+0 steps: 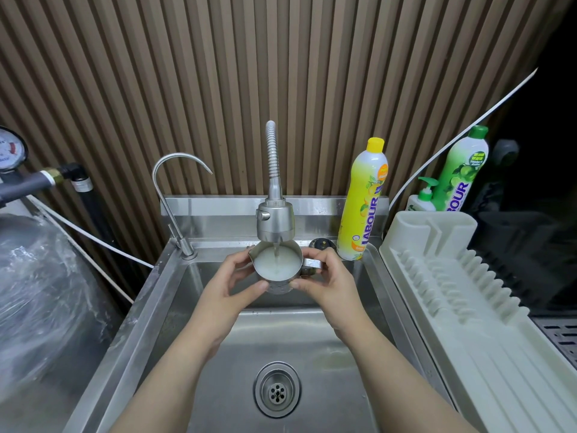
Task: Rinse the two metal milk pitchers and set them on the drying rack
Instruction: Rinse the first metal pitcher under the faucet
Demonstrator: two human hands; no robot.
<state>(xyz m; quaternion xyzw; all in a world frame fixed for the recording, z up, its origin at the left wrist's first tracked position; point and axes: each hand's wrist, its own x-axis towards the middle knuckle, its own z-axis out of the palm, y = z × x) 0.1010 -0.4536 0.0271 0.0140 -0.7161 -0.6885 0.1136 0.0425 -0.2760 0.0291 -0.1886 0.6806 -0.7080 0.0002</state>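
Pitcher (278,270) sits under the faucet head (275,221), filling cloudy; your left hand (232,284) and right hand (327,281) each grip it. Hold level, swirl, then empty below the faucet head.

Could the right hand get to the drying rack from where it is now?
Probably yes: the rack sits just right of the sink, nothing between. But the right hand is holding the pitcher, so it would carry that along.

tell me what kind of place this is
Probably a cafe or small commercial kitchen's wash-up station. A stainless steel sink has a flexible spray faucet running into a metal milk pitcher held by both hands; dish soap bottles and a white plastic drying rack stand to the right.
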